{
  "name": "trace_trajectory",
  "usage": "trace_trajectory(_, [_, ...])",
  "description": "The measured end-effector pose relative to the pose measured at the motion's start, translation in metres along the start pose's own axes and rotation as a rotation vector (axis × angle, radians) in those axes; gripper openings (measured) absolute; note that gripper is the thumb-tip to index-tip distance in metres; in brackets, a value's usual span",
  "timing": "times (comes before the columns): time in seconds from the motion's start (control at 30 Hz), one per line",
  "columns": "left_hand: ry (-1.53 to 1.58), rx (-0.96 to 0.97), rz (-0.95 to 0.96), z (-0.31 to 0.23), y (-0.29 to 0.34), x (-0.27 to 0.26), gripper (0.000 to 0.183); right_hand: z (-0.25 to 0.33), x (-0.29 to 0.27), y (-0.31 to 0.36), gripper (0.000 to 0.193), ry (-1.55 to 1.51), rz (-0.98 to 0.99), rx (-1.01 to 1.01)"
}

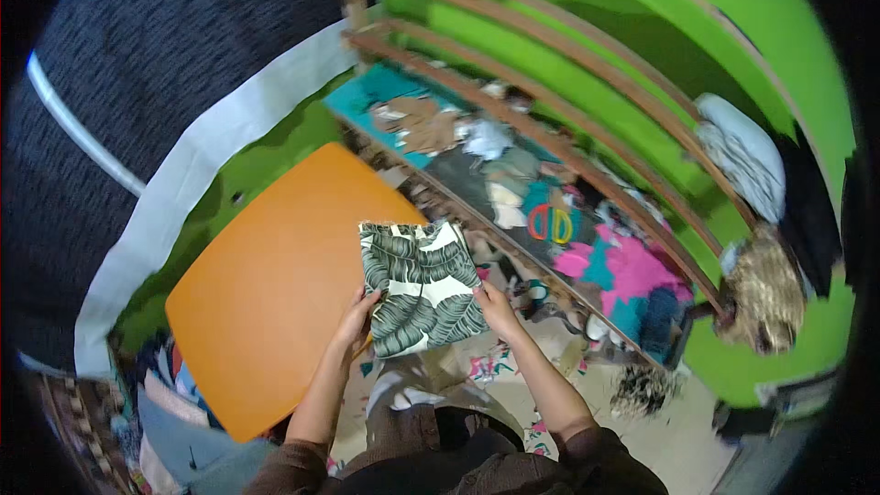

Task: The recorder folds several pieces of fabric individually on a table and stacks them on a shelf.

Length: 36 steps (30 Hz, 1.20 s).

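Observation:
A folded cloth (420,282) with a dark green and white leaf print is held up in front of me, over the right edge of an orange table top (275,284). My left hand (356,314) grips its lower left edge. My right hand (496,305) grips its lower right edge. Both forearms come up from the bottom of the picture in brown sleeves.
Wooden shelves (513,119) run diagonally at the right against a bright green wall (642,27), loaded with folded fabrics in many colours. More folded cloth (174,440) is stacked at the lower left. A dark wall (137,46) fills the upper left.

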State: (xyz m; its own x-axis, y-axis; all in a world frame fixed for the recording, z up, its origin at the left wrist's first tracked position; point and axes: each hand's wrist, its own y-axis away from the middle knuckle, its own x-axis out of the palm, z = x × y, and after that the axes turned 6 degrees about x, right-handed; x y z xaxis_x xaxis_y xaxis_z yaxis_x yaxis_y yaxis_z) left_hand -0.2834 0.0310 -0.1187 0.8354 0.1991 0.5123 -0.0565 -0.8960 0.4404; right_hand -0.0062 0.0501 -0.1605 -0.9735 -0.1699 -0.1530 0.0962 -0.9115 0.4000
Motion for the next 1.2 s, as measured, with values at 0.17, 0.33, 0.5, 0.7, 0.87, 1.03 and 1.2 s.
trace_trajectory(0.17, [-0.065, -0.004, 0.057, 0.029, 0.000, 0.141, 0.047, 0.024, -0.125, 0.054, 0.032, 0.041, -0.206, 0.017])
trace_trajectory(0.33, [-0.282, 0.182, 0.282, 0.032, -0.015, 0.248, 0.046, 0.072, -0.208, 0.095, 0.031, 0.019, -0.459, -0.217])
trace_trajectory(0.5, [-0.256, 0.282, 0.389, 0.030, -0.042, 0.322, 0.054, 0.130, -0.270, 0.128, 0.035, -0.004, -0.545, -0.253])
trace_trajectory(0.7, [-0.262, 0.594, 0.406, -0.017, -0.052, 0.424, 0.053, 0.223, -0.340, 0.107, 0.035, 0.246, -0.631, -0.390])
trace_trajectory(0.87, [-0.183, 0.555, 0.337, -0.052, -0.079, 0.475, 0.047, 0.284, -0.389, 0.073, 0.028, 0.213, -0.518, -0.540])
trace_trajectory(1.03, [-0.144, 0.480, 0.391, -0.085, -0.131, 0.504, 0.052, 0.331, -0.419, 0.036, 0.028, 0.017, -0.424, -0.446])
trace_trajectory(1.2, [-0.206, 0.315, 0.448, -0.094, -0.164, 0.562, 0.039, 0.342, -0.462, 0.028, 0.033, 0.160, -0.693, -0.504])
